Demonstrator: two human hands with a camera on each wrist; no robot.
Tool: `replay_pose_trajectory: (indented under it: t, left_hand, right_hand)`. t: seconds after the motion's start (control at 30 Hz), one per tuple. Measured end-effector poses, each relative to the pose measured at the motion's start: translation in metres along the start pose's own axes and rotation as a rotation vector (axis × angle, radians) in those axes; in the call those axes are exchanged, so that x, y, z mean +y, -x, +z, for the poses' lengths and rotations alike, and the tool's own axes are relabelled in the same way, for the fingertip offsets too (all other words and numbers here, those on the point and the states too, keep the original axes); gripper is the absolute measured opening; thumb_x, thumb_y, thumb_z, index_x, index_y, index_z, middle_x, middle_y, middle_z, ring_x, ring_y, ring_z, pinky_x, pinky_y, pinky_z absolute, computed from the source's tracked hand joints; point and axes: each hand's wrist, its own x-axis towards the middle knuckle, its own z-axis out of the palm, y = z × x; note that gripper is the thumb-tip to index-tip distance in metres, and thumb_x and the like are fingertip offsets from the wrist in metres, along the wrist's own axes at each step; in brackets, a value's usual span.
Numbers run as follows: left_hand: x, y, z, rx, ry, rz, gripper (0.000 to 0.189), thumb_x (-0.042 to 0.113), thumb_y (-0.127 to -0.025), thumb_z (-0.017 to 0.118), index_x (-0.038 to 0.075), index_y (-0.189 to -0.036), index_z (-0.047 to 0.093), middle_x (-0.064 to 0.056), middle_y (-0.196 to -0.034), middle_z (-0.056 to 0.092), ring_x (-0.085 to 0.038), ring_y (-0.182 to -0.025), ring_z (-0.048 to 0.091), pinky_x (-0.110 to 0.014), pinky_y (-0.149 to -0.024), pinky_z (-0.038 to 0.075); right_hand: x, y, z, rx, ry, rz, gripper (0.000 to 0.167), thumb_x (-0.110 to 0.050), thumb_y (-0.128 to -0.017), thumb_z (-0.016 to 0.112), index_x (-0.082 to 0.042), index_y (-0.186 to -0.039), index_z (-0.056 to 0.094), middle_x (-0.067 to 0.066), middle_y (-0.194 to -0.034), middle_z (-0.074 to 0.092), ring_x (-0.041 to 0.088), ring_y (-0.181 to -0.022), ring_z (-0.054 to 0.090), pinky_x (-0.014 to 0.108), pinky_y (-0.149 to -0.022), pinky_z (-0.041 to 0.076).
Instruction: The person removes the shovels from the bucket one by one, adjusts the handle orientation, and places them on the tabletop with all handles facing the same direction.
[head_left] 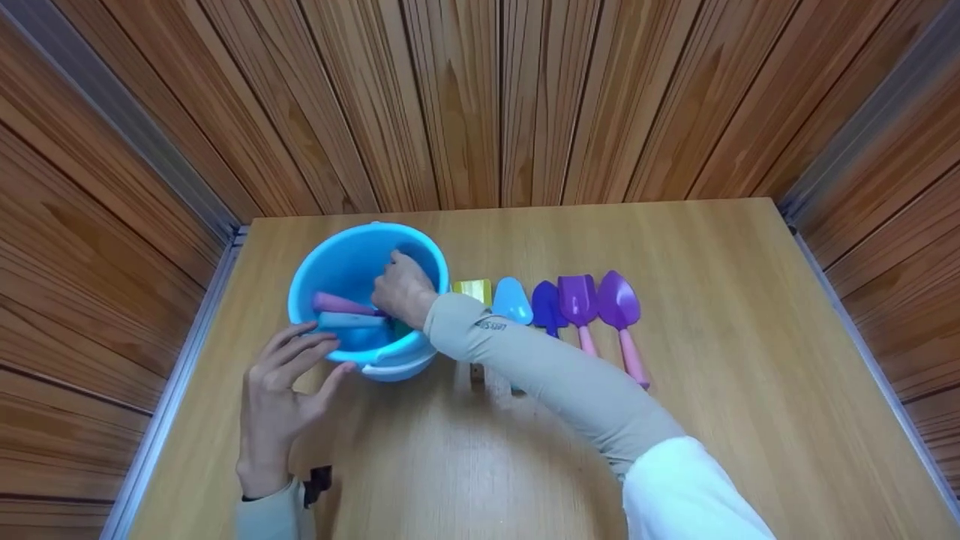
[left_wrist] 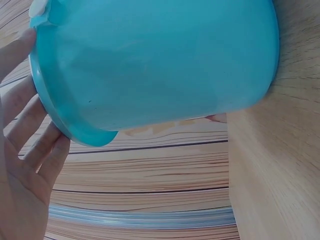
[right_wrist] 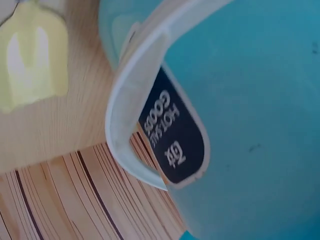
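A blue bucket point(head_left: 296, 289) stands at the left of the table. My left hand point(head_left: 277, 394) is at its near left rim, fingers spread and fairly straight; the left wrist view shows fingertips along the rim of the bucket point(left_wrist: 160, 60). My right hand point(head_left: 405, 291) reaches down inside the bucket, its fingers bent and mostly hidden, and I cannot tell whether it grips anything. Beside it in the bucket lie a pinkish-purple handle point(head_left: 337, 303) and a light blue handle point(head_left: 349, 320). The right wrist view shows the bucket's white carrying handle point(right_wrist: 122, 105).
Right of the bucket, in a row, lie a yellow shovel point(head_left: 474, 289), a light blue scoop point(head_left: 511, 300), a dark blue shovel point(head_left: 547, 304), a square purple shovel point(head_left: 577, 298) and a rounded purple one point(head_left: 619, 301). My right forearm crosses over some handles. Wooden walls point(head_left: 465, 105) surround the table.
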Motion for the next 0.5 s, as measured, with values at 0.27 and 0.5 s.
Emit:
replay_pose_trajectory:
  t: [0.27, 0.5]
  left_hand:
    - [0.003, 0.002, -0.003, -0.017, -0.023, -0.051, 0.049, 0.016, -0.072, 0.101, 0.016, -0.118, 0.084, -0.001, -0.119, 0.081, -0.027, -0.125, 0.071, -0.018, -0.113, 0.045]
    - [0.003, 0.000, -0.002, -0.018, -0.017, -0.039, 0.049, 0.016, -0.073, 0.099, 0.016, -0.119, 0.084, 0.001, -0.123, 0.080, -0.025, -0.127, 0.070, -0.019, -0.114, 0.045]
  right_hand:
    - [-0.004, 0.004, -0.006, 0.002, 0.116, 0.012, 0.029, -0.044, -0.105, 0.063, -0.021, -0.121, 0.071, -0.007, -0.083, 0.063, 0.011, -0.076, 0.061, 0.025, -0.087, 0.058]
    - [0.007, 0.014, -0.019, 0.052, 0.132, 0.064, 0.023, -0.041, -0.104, 0.066, -0.021, -0.115, 0.071, -0.007, -0.075, 0.055, 0.009, -0.063, 0.050, 0.020, -0.072, 0.057]
